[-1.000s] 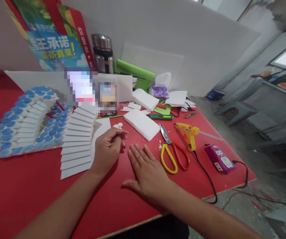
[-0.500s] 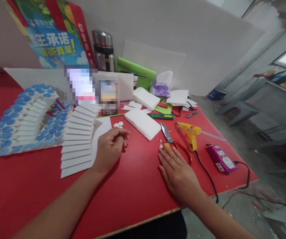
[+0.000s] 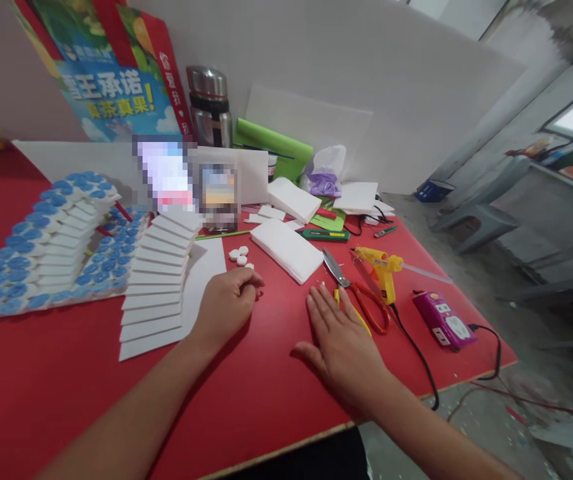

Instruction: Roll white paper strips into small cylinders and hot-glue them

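My left hand rests on the red table with its fingers curled closed, and I see nothing held in them. Just beyond its knuckles lie several small white round pieces, one partly behind the hand. Flat on the table to the right, my right hand has its fingers stretched out and the thumb apart. It partly covers a thin yellow tool. Beside its fingertips are red-handled scissors, tips pointing away. Tiny white scraps lie near these fingers.
A fanned stair of white strips and a blue-and-white model stand left. Right are a yellow glue gun with its cord and a purple box. Behind lie white foam sheets, a green cutter and a steel flask.
My right hand has shifted slightly left, its thumb spreading out, uncovering more of the scissors and yellow tool. My left hand has moved a little nearer and right, showing more white pieces.
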The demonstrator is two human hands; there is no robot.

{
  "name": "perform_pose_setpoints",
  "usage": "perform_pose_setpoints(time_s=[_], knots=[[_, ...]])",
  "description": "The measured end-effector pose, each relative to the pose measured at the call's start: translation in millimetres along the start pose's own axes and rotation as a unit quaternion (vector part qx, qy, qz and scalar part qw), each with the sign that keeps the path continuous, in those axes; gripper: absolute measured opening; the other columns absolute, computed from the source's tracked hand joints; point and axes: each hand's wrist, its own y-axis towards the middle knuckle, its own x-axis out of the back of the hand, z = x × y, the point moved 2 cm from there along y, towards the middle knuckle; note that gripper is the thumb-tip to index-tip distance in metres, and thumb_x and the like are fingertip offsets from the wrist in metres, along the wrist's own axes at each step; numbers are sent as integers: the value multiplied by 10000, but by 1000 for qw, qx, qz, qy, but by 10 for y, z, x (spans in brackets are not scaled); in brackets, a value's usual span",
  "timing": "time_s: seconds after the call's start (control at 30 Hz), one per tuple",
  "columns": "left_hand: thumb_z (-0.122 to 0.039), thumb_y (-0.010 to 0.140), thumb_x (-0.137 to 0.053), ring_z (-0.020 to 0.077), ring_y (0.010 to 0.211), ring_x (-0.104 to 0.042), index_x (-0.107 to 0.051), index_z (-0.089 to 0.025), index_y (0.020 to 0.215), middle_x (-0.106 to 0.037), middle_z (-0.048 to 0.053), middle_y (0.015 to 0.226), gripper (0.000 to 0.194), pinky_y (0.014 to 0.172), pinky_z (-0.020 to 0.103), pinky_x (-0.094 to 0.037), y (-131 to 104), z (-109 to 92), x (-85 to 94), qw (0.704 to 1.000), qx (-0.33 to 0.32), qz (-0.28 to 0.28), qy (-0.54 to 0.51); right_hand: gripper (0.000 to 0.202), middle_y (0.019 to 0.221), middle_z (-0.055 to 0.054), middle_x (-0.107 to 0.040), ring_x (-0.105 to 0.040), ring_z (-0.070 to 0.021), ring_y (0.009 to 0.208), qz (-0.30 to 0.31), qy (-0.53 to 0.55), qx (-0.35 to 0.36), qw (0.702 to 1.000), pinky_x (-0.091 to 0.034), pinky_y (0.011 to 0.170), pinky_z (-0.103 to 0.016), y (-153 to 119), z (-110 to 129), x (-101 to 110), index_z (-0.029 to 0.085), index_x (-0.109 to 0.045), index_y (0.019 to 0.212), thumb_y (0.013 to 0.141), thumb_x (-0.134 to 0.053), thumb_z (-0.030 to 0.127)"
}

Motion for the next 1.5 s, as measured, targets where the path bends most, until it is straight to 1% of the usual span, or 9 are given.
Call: perform_pose_setpoints(time_s=[0.17, 0.3, 0.43, 0.6, 0.8, 0.93, 1.1, 1.4, 1.5], knots=[[-167, 815, -467, 199, 704, -710, -714, -204, 808, -747, 10, 728, 250, 703, 329, -512, -2, -24, 11, 1000, -1, 5, 12, 908, 1621, -305, -381, -352, -398, 1549, 17, -15, -89, 996, -219, 1299, -567, 242, -147, -3, -83, -433, 1542, 1037, -361, 669], [-171, 822, -464, 200, 715, -709, -716, -205, 820, -748, 9, 736, 254, 713, 330, -512, 4, -24, 10, 1000, -7, 6, 11, 987, 1618, -348, -341, -321, -436, 1552, 71, -36, -143, 986, -231, 1289, -555, 504, -27, -29, -127, -396, 1542, 1016, -370, 708], [-178, 825, -463, 204, 718, -716, -713, -205, 822, -750, 12, 741, 251, 716, 334, -517, 6, -15, 2, 1000, -10, 9, 8, 1073, 1620, -367, -306, -297, -468, 1549, 82, -39, -174, 981, -240, 1280, -575, 479, 150, -59, -137, -386, 1543, 970, -391, 770], [-187, 822, -466, 214, 728, -732, -714, -209, 826, -763, 20, 756, 249, 708, 336, -527, -4, -1, -4, 1000, -1, 13, 3, 1135, 1613, -357, -316, -271, -487, 1549, 77, -15, -144, 986, -243, 1275, -621, 67, 358, -65, -132, -415, 1531, 920, -409, 825], [-187, 814, -463, 212, 709, -735, -715, -207, 825, -758, 21, 736, 254, 681, 324, -531, 1, 8, -6, 1000, 6, 13, -13, 1096, 1576, -365, -401, -373, -472, 1516, 27, 7, -103, 994, -347, 1236, -619, -475, 543, 22, -113, -490, 1491, 926, -393, 821], [-190, 817, -472, 212, 729, -747, -709, -207, 819, -758, 18, 732, 238, 688, 315, -540, 7, 5, -4, 1000, 3, 8, -15, 1076, 1657, -306, -290, -236, -441, 1578, 2, 25, -72, 997, -333, 1253, -609, -253, 677, 71, -56, -437, 1551, 921, -427, 817], [-190, 813, -476, 200, 704, -737, -713, -209, 820, -763, 13, 732, 238, 686, 304, -548, 10, -2, 7, 1000, 3, 8, -11, 1071, 1669, -275, -282, -206, -399, 1595, 52, 84, -63, 993, -252, 1295, -591, 31, 666, 3, -44, -374, 1587, 940, -396, 809], [-202, 796, -483, 204, 689, -720, -720, -204, 837, -769, 32, 766, 240, 650, 304, -542, 17, 14, 6, 999, 20, 22, -12, 1036, 1652, -306, -338, -288, -416, 1571, -44, -26, -88, 995, -408, 1213, -581, -801, 470, -79, -25, -318, 1607, 928, -554, 721], [-201, 793, -479, 203, 677, -714, -720, -201, 844, -766, 32, 766, 245, 665, 315, -543, 17, 17, 9, 999, 23, 29, -11, 1002, 1583, -351, -416, -431, -472, 1483, -48, -102, -99, 989, -502, 1117, -618, -1309, 280, -78, -56, -466, 1519, 908, -566, 732]])
